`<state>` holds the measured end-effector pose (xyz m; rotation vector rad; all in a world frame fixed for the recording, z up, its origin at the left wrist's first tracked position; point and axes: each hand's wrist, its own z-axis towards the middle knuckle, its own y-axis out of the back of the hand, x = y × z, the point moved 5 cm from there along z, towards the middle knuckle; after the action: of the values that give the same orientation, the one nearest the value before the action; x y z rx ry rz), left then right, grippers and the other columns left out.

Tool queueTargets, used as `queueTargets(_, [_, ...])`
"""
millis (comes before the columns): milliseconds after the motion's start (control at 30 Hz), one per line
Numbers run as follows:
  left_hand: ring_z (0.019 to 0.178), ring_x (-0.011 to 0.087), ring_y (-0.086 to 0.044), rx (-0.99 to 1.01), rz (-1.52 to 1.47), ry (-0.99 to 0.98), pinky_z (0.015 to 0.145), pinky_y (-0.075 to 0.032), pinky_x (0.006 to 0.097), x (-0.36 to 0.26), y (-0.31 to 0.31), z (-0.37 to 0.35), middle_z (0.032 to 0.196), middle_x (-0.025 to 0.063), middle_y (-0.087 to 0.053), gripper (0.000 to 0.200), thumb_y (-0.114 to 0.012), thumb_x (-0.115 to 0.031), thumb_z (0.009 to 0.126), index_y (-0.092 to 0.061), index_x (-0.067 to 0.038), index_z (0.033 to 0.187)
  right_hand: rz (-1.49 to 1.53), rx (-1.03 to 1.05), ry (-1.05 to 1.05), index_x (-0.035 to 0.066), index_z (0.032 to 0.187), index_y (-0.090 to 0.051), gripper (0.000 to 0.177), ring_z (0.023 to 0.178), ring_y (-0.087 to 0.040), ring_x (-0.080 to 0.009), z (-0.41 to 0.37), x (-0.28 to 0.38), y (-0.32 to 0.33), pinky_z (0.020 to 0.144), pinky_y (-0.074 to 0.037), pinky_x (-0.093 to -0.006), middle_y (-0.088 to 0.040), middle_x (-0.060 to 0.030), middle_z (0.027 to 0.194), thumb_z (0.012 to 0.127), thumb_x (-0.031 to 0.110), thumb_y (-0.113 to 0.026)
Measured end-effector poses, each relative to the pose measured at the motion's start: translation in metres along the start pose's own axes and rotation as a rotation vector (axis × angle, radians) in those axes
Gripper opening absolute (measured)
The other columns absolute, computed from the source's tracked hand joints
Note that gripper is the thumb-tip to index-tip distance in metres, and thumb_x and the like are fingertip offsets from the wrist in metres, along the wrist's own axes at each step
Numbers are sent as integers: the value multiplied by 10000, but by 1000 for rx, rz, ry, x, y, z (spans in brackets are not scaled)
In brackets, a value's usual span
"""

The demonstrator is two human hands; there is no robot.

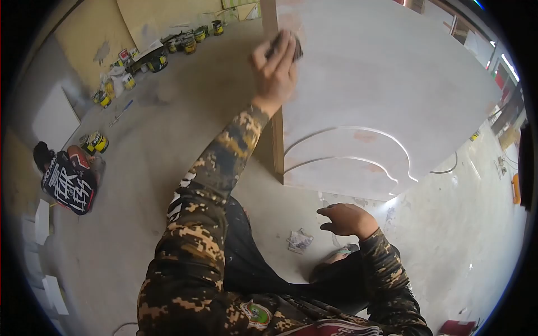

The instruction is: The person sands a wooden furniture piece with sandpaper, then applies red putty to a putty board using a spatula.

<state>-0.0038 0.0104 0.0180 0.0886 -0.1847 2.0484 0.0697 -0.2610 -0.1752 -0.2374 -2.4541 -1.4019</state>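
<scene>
My left hand reaches up to the left edge of a large whitish panel. Its fingers press a dark piece of sandpaper against the surface; motion blurs its outline. Curved grooves and pinkish patches mark the panel's lower part. Below the panel's bottom edge, my right hand hangs in the air with thumb and fingers apart, holding nothing. A crumpled scrap lies on the floor to the left of it.
Another person crouches at the far left near black-and-yellow cans. More cans line the back wall. White blocks stand at the lower left. A cable runs beside the panel on the right.
</scene>
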Motion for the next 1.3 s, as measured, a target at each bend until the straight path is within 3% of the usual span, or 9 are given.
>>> queueTargets(200, [1018,265,-492,-17,190,-73,921,-314,387,13,-6,64,1269,-33,-640,387,-614,-105,775,-696,-125,1152,45,-161,39,79,1299,-553,474,1093,-592,-356,-3,6,9,929,-476,-438,-628,-161,1201,891,307,-627])
queueTargets(267, [1023,272,-492,-32,122,-28,926,-319,390,9,-8,57,1268,-28,-640,382,-612,-102,772,-698,-123,1144,12,-118,94,57,1230,-582,416,1005,-618,-368,2,1,-7,851,-499,-452,-655,-180,1076,873,264,-635])
queueTargets(400, [1025,298,-493,86,157,-61,929,-344,395,-12,5,7,1265,-13,-641,373,-612,-109,765,-701,-116,1127,-24,15,4,78,1299,-551,472,1068,-601,-357,3,11,0,911,-481,-442,-632,-157,1184,891,304,-624])
queueTargets(567, [1025,298,-501,84,176,-32,925,-352,400,3,-2,89,1267,-13,-641,389,-623,-109,739,-700,-91,1121,59,-215,149,76,1194,-603,394,986,-624,-364,3,19,8,847,-496,-455,-659,-179,1030,870,297,-636])
queueTargets(633, [1042,314,-510,-2,202,-19,929,-351,421,-11,4,115,1295,81,-616,422,-591,-88,825,-622,-26,1241,32,-122,114,76,1195,-602,394,984,-624,-366,7,18,-3,843,-497,-454,-657,-179,1033,871,297,-635])
queueTargets(800, [1021,315,-516,0,-21,-28,908,-389,418,-11,6,16,1269,17,-638,419,-606,-93,761,-676,-119,1173,-48,30,34,95,1308,-545,476,1041,-613,-356,11,18,-6,890,-489,-442,-646,-159,1138,890,306,-632])
queueTargets(1067, [1075,314,-515,-70,18,-17,940,-370,430,0,-18,73,1259,63,-641,431,-611,-68,760,-662,-80,1188,-55,108,3,95,1289,-557,446,1054,-608,-347,14,23,-4,890,-488,-441,-640,-143,1152,892,286,-629])
queueTargets(1167, [1068,330,-514,128,30,-14,955,-373,424,-14,1,-14,1269,89,-633,434,-613,-71,764,-651,-46,1196,-37,-111,84,93,1281,-563,440,1038,-613,-350,15,17,2,882,-490,-441,-646,-148,1130,890,284,-630])
queueTargets(1300, [1065,331,-511,195,15,5,966,-374,410,-17,-1,-2,1277,88,-630,416,-605,-76,774,-659,-30,1184,-44,-116,88,95,1284,-562,446,1049,-608,-348,13,22,11,886,-488,-441,-643,-152,1136,890,294,-627])
